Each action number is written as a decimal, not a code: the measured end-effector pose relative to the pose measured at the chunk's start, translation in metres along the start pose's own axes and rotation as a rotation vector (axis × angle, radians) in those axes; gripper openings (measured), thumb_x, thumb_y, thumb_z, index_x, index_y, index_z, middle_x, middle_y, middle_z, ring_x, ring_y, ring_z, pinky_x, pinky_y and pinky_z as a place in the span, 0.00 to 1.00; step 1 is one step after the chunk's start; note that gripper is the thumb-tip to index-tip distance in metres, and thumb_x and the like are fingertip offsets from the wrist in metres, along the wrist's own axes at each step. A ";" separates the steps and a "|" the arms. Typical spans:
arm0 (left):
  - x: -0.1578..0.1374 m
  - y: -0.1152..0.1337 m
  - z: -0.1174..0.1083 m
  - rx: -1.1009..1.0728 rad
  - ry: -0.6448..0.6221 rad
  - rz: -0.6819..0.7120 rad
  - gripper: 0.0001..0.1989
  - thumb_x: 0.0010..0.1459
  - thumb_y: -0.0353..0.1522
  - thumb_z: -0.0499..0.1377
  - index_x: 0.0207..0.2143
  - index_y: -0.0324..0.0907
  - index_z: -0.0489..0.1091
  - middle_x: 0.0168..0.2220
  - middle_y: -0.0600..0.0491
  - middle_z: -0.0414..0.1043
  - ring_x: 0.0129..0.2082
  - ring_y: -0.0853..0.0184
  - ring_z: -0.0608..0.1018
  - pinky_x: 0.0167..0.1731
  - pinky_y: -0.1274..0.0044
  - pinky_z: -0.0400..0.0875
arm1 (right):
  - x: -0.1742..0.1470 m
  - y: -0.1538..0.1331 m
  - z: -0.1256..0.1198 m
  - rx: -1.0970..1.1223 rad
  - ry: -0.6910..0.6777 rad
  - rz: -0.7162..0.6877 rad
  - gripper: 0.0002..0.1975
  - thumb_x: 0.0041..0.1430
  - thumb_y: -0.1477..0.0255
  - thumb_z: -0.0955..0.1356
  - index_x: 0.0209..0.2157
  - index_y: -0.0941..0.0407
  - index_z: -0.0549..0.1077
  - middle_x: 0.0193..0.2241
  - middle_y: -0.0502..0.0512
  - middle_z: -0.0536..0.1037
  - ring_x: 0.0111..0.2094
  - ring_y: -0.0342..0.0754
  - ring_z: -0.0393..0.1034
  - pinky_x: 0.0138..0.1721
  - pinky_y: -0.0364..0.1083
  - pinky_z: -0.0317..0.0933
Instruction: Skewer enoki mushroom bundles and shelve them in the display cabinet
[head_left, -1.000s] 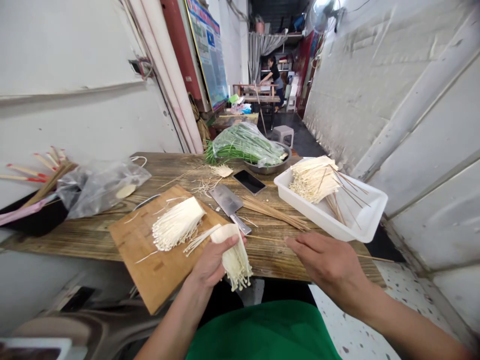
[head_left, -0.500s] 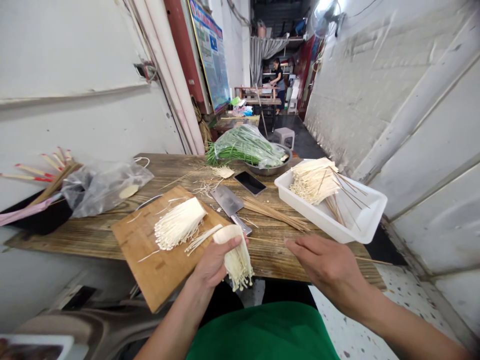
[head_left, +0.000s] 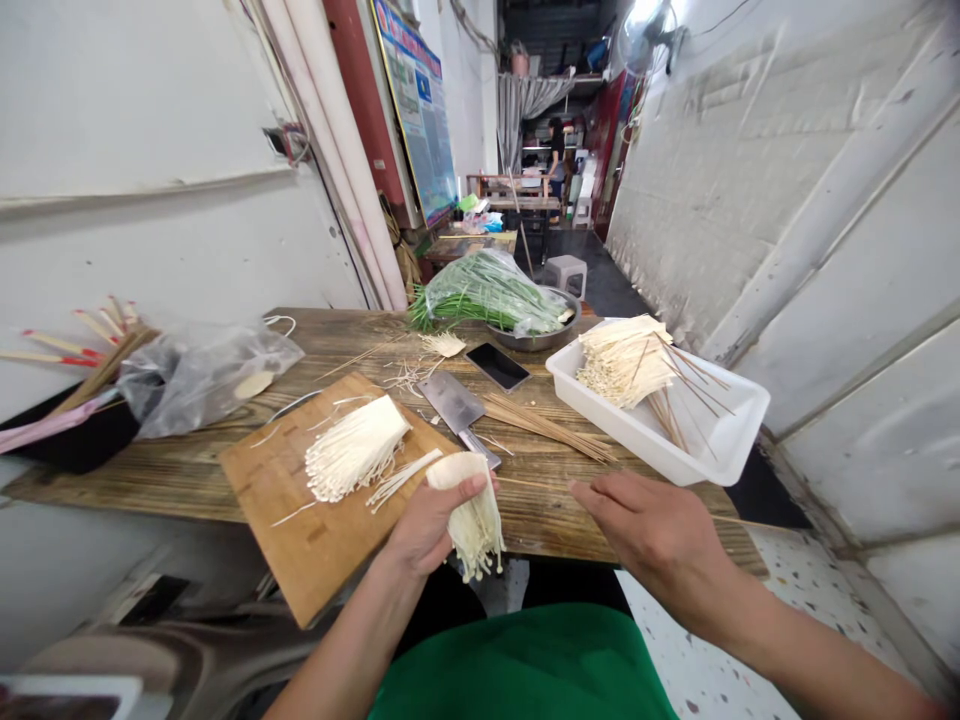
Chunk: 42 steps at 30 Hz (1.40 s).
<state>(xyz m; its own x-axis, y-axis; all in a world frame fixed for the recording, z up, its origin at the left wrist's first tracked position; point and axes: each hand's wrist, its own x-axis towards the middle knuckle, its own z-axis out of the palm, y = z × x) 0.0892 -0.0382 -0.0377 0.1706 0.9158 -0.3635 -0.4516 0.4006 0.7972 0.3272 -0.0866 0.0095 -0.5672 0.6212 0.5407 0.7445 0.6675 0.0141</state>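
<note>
My left hand (head_left: 429, 520) is closed on a flat bunch of enoki mushrooms (head_left: 477, 525), thumb on top and the caps hanging down past the table's front edge. My right hand (head_left: 645, 520) pinches a thin bamboo skewer (head_left: 536, 484), whose front part runs left toward the bunch; its tail sticks out to the right behind the hand. Whether the tip is inside the mushrooms is hidden by my left fingers. A larger clump of enoki (head_left: 358, 450) lies on the wooden cutting board (head_left: 300, 550), with a few loose stems beside it.
A cleaver (head_left: 453, 402), a phone (head_left: 498, 366) and a pile of skewers (head_left: 547, 428) lie mid-table. On the right stands a white tray (head_left: 724, 465) of skewered enoki. Bagged green chives (head_left: 487, 292) rest on a metal bowl behind. A person (head_left: 556, 160) stands far back.
Both hands keep nearly the same pose, with the enoki bunch and skewer still held. The whole view shifts slightly left. The person in the background has turned.
</note>
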 end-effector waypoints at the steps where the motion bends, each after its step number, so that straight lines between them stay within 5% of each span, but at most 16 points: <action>1: 0.000 0.000 0.000 0.007 0.001 0.002 0.15 0.38 0.31 0.69 0.30 0.35 0.73 0.27 0.50 0.76 0.27 0.67 0.76 0.31 0.76 0.72 | 0.000 0.000 0.000 0.001 -0.007 0.001 0.13 0.60 0.81 0.58 0.43 0.63 0.70 0.29 0.58 0.73 0.31 0.47 0.66 0.28 0.44 0.62; 42: -0.003 0.004 0.010 0.159 -0.072 -0.048 0.15 0.38 0.32 0.69 0.31 0.34 0.75 0.30 0.47 0.77 0.29 0.65 0.77 0.36 0.74 0.71 | 0.004 0.007 0.006 0.087 -0.112 0.028 0.13 0.61 0.80 0.57 0.38 0.59 0.71 0.24 0.52 0.69 0.26 0.44 0.64 0.24 0.42 0.54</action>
<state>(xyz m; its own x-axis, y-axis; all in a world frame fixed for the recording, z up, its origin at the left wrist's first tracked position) 0.0957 -0.0391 -0.0282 0.2535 0.8928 -0.3724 -0.2984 0.4384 0.8478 0.3279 -0.0774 0.0071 -0.5860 0.6785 0.4429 0.7300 0.6794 -0.0749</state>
